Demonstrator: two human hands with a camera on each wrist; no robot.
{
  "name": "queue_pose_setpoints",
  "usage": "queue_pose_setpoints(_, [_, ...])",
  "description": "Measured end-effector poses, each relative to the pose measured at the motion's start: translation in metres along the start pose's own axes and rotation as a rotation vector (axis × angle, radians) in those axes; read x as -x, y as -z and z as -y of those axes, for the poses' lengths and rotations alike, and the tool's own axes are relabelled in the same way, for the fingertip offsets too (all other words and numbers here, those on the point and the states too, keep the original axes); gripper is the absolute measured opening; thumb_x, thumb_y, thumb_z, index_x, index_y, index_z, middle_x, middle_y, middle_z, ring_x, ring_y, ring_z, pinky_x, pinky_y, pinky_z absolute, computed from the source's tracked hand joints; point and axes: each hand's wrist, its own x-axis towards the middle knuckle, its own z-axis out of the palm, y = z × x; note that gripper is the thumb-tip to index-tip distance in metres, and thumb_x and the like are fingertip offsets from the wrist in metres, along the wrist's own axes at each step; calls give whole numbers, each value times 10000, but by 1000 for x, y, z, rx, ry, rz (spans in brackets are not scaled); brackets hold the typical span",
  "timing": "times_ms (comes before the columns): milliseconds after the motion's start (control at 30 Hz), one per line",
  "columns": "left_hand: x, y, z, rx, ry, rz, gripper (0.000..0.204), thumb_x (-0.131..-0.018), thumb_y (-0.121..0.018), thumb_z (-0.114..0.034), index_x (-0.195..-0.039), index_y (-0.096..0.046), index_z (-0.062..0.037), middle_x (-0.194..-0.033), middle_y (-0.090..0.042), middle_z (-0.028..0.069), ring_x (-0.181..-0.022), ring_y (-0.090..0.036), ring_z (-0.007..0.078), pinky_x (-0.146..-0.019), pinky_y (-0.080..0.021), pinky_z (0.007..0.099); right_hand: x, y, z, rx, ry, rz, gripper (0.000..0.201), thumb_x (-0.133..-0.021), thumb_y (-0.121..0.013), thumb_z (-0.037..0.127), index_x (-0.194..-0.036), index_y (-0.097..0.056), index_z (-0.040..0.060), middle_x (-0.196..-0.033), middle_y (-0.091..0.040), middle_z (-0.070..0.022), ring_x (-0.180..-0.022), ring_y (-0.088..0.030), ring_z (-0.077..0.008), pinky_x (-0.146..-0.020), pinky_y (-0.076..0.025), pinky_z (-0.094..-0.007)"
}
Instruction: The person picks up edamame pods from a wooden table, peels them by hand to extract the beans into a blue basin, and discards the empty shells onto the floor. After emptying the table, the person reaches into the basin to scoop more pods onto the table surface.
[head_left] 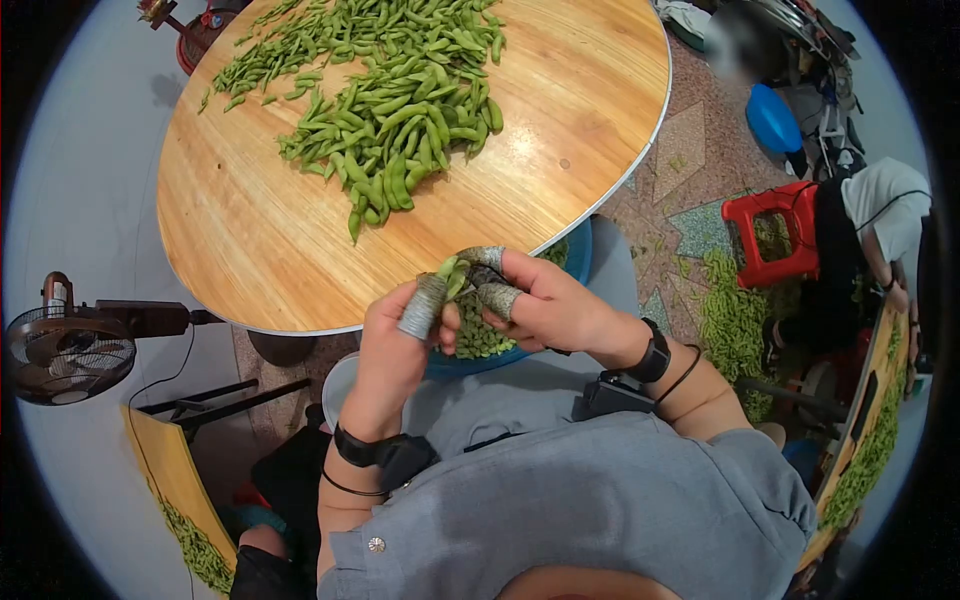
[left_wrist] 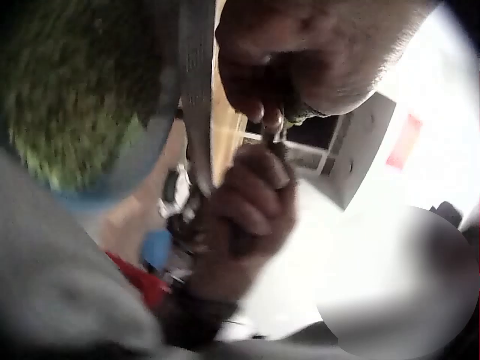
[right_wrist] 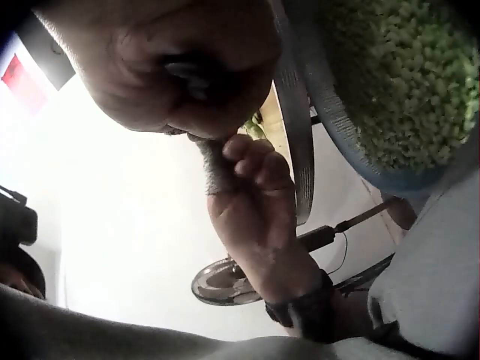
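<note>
Just off the near edge of the round wooden table [head_left: 560, 60], my two hands meet over a green soybean pod [head_left: 455, 274]. My left hand [head_left: 392, 335] pinches the pod, its thumb wrapped in grey tape. Opposite it, my right hand [head_left: 565, 312] pinches at the same pod with taped fingers and thumb. The fingertips partly hide the pod. Below the hands is a blue basin [head_left: 575, 250] of shelled green beans [head_left: 482, 338], also seen in the right wrist view as a heap of beans [right_wrist: 420, 90].
A large pile of soybean pods [head_left: 400, 120] covers the table's far part. At left stands a fan [head_left: 75, 345]. To the right are a red stool [head_left: 775, 230], pods on the floor [head_left: 735, 320] and another person's arm [head_left: 880, 255]. More pods [head_left: 870, 460] lie on a second table.
</note>
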Motion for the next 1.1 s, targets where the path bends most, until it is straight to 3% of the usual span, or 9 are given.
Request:
queue_pose_setpoints(67, [-1, 9, 8, 704, 193, 182, 150, -896, -497, -43, -1012, -574, 13, -736, -587, 20, -592, -525, 79, -526, -450, 231, 2, 1, 2, -67, -4, -8, 419, -830, -393, 55, -1244, -448, 100, -743, -496, 34, -540, -400, -17, -417, -302, -173])
queue_pose_setpoints(167, [3, 10, 10, 365, 122, 141, 191, -888, -467, -12, -1043, -576, 9, -751, -591, 19, -618, -532, 72, -550, -459, 211, 0, 7, -2, 32, -33, 41, 383, -895, -457, 91, -1278, -443, 102, -714, -480, 34, -539, -407, -34, -451, -347, -199])
queue_pose_setpoints(233, [6, 6, 8, 244, 110, 131, 199, -884, -462, -5, -1047, -575, 7, -754, -592, 20, -625, -535, 72, -558, -462, 208, -5, 9, -15, 764, 488, -344, 380, -847, -577, 119, -1212, -493, 58, -729, -522, -25, -597, -512, -116, -532, -440, -268])
queue_pose_setpoints(333, [10, 0, 10, 86, 101, 145, 200, -870, -445, 15, -1025, -570, 7, -763, -594, 23, -641, -546, 79, -580, -473, 209, -7, 6, -8, 1070, 566, -336, 409, -759, -686, 146, -1121, -540, 25, -778, -559, -99, -706, -590, -235, -638, -485, -327])
queue_pose_setpoints(467, [18, 0, 9, -81, -7, 192, 199, -821, -427, 57, -970, -554, 19, -761, -599, 38, -663, -568, 94, -603, -487, 227, -10, 6, -21, 1205, 663, -305, 394, -710, -711, 150, -1050, -559, 22, -816, -574, -132, -749, -591, -307, -641, -490, -353])
queue_pose_setpoints(567, [24, 2, 19, -195, 22, 290, 123, -746, -451, 71, -836, -518, 19, -733, -617, 79, -653, -596, 137, -593, -486, 266, -5, 5, -27, 1198, 549, -147, 357, -694, -694, 162, -968, -526, 7, -876, -556, -180, -775, -583, -369, -670, -494, -423])
queue_pose_setpoints(733, [25, 3, 37, -252, 59, 323, 168, -784, -406, 93, -838, -543, 12, -734, -602, 46, -630, -550, 101, -544, -461, 248, -10, 1, -51, 1320, 367, -215, 343, -652, -714, 159, -874, -493, 19, -824, -527, -178, -752, -584, -378, -646, -493, -440])
queue_pose_setpoints(933, [22, 9, 50, -262, 137, 303, 170, -778, -410, 81, -841, -550, 8, -722, -604, 40, -624, -545, 94, -546, -456, 240, -18, 10, -66, 1380, 456, -103, 308, -678, -681, 154, -877, -485, 22, -826, -524, -181, -733, -582, -376, -615, -493, -437])
queue_pose_setpoints(1100, [10, 15, 64, 17, 325, 326, 215, -782, -397, 84, -877, -575, 9, -760, -619, 60, -630, -563, 113, -544, -471, 244, -30, 19, -74, 1389, 593, -148, 270, -625, -693, 133, -782, -497, 32, -762, -531, -159, -676, -572, -358, -570, -485, -419])
